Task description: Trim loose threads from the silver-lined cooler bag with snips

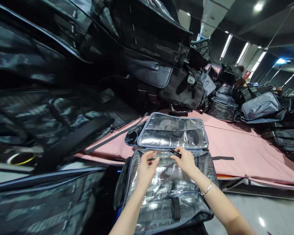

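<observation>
open bag (171,192), the landmark: its near end is cut off by the bottom edge. at its hinge, the black object (176,153) in the right hand (186,161) is partly covered; detail at the left hand (147,166) is indistinct. leftward, a camouflage bag (51,202) is blurred and cropped. beyond, rightward, bags (261,106) partly hide a person (240,81).

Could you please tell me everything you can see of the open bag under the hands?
The bag looks roughly rectangular, with shiny, crinkled, silvery film inside and grey-blue edging. Its lid, lined alike, is folded back over the pink surface. A short black strap lies near its closest side. The left hand and right hand, which holds a small black item, are at the hinge side; exact contact is unclear.
</observation>
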Demonstrator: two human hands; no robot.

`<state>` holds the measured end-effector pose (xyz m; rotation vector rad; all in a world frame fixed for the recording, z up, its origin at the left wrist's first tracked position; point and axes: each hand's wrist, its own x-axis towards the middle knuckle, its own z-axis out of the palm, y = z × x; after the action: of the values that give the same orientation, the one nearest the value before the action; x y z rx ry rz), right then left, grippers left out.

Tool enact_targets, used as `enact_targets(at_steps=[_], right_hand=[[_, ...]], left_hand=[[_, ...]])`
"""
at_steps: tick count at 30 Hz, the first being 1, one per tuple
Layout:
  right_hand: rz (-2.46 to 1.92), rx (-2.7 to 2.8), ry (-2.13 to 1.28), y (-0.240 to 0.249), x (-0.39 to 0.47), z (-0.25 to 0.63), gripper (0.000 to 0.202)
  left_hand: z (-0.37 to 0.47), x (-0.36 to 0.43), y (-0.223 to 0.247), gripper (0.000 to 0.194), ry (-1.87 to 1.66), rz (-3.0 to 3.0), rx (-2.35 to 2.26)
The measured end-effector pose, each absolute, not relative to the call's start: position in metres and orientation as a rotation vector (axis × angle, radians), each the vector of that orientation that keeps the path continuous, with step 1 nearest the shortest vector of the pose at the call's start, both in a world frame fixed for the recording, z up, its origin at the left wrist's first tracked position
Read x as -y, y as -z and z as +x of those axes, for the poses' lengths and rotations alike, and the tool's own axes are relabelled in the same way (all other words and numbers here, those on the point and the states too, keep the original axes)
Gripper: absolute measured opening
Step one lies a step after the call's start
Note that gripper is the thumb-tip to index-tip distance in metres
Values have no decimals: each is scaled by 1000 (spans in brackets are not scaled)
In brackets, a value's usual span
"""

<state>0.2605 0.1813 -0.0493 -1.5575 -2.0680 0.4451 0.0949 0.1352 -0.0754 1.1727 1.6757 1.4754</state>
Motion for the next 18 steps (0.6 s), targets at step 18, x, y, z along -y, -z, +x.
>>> enact_targets(at_steps=[18], right_hand=[[-1471,1960,-381,32,-155,310,20]], left_hand=[[77,-69,81,30,-1782,2049,-1917]])
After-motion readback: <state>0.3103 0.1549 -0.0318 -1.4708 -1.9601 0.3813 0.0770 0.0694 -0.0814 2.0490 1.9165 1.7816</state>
